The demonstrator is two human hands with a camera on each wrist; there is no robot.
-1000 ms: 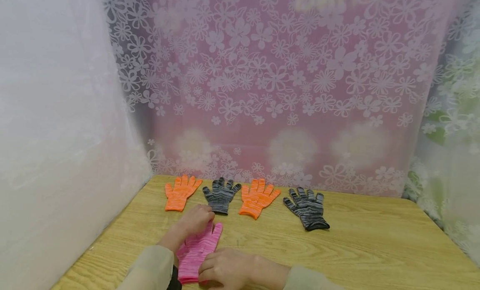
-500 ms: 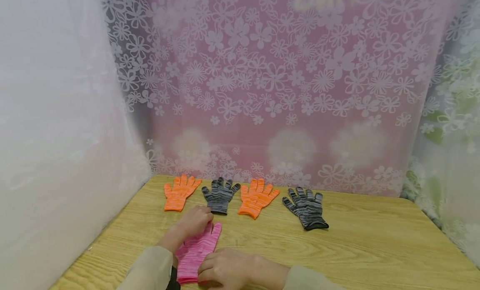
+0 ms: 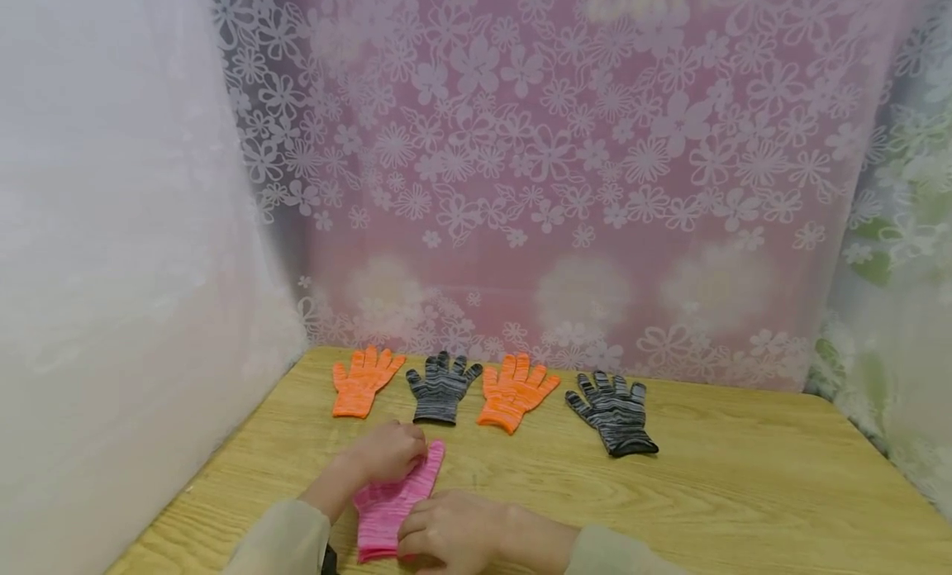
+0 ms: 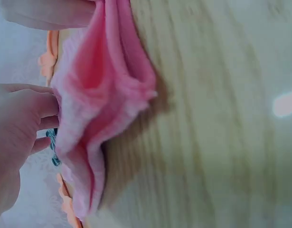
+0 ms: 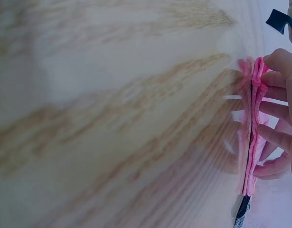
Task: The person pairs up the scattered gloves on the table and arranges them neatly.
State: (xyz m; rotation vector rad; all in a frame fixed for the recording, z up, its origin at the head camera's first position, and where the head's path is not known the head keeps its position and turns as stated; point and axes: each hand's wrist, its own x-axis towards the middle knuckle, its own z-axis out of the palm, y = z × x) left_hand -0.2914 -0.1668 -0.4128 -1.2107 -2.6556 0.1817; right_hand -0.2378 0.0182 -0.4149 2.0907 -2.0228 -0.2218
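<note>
A pink streaked knit glove (image 3: 387,513) lies on the table with its cuff toward me. My left hand (image 3: 390,453), fingers curled, pinches it at the glove's finger end and covers most of those fingers; one pink finger shows beside it. At the cuff, my right hand (image 3: 449,527) grips the right edge between curled fingers and thumb. In the left wrist view the pink glove (image 4: 93,90) looks rumpled, its cuff gaping, with my left hand (image 4: 17,128) against its far side. Seen edge-on in the right wrist view, the glove (image 5: 255,142) meets the fingers of my right hand (image 5: 281,104).
Along the back of the wooden table (image 3: 729,492) lie an orange glove (image 3: 364,385), a dark grey glove (image 3: 440,389), a second orange glove (image 3: 515,393) and a second grey glove (image 3: 613,414). A flowered curtain (image 3: 558,187) hangs behind, with a white sheet (image 3: 134,269) at left.
My left hand has shifted slightly right across the pink glove's fingers, covering more of them. The right hand stays at the cuff.
</note>
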